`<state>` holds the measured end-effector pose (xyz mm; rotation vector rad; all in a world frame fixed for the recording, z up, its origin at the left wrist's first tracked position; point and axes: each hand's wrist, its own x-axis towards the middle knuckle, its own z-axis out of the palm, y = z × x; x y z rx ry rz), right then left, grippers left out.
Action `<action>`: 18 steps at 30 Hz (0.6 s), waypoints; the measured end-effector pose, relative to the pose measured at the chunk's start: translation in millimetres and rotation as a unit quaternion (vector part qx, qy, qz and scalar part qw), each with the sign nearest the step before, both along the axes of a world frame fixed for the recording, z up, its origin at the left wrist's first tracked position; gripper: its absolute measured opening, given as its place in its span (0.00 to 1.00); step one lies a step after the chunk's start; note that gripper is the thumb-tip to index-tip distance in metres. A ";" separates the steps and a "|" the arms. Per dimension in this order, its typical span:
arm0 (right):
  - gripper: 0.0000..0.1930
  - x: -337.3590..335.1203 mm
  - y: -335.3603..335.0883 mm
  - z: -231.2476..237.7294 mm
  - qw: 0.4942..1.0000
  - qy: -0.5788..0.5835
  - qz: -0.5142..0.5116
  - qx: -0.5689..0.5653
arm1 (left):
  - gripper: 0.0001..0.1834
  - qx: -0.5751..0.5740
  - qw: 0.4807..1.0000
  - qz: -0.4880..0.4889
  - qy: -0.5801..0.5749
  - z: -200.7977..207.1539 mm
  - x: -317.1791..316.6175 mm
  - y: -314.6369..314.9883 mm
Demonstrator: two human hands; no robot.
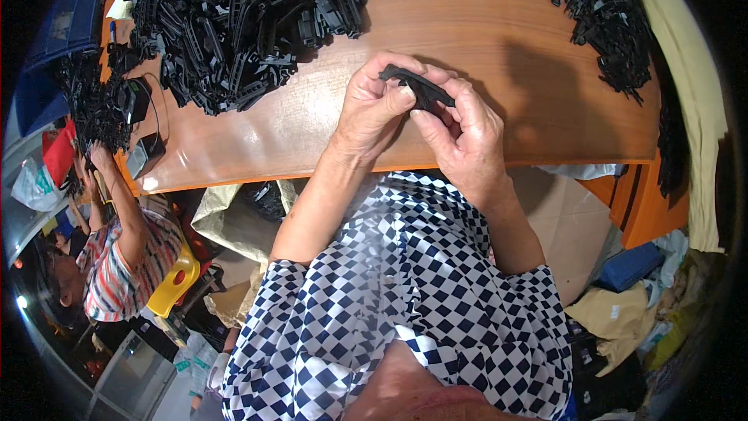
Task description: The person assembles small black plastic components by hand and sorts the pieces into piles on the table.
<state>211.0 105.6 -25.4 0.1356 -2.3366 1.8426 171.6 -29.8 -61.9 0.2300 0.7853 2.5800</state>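
Observation:
A small black plastic part (427,93), long and slightly curved, is held between my two hands above the near part of the table. My left hand (375,101) pinches its left end, with the thumb pressed on the near side. At its right end my right hand (466,126) grips with thumb and fingers. The far side of the part is hidden behind my fingers. Beyond my left hand lies a big heap of black plastic parts (234,31), many of them long and ribbed.
Another pile of black parts (604,23) lies at the right of the wooden table (499,23). At far left, a co-worker in a striped shirt (128,265) handles parts beside a blue bin (66,23). An open sack (234,214) stands below the table's front edge.

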 end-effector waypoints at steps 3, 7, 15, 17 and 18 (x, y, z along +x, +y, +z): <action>0.19 0.8 1.5 3.1 0.999 -0.009 -0.014 0.038 | 0.17 -0.023 1.000 -0.006 -0.013 0.7 0.4 0.0; 0.19 -0.7 6.6 2.2 0.993 0.034 -0.015 0.112 | 0.20 -0.042 0.999 -0.010 0.011 0.1 1.2 2.0; 0.18 -2.0 4.2 10.3 0.992 0.021 -0.010 0.123 | 0.20 -0.037 0.999 -0.010 0.005 -1.9 1.2 -1.5; 0.17 -3.5 2.1 9.5 0.994 0.050 -0.005 0.098 | 0.18 -0.014 1.000 -0.011 0.011 -3.0 0.7 -2.9; 0.17 -3.5 1.3 10.4 0.994 0.050 -0.005 0.098 | 0.18 -0.013 1.000 -0.011 0.011 -3.8 -0.1 -2.3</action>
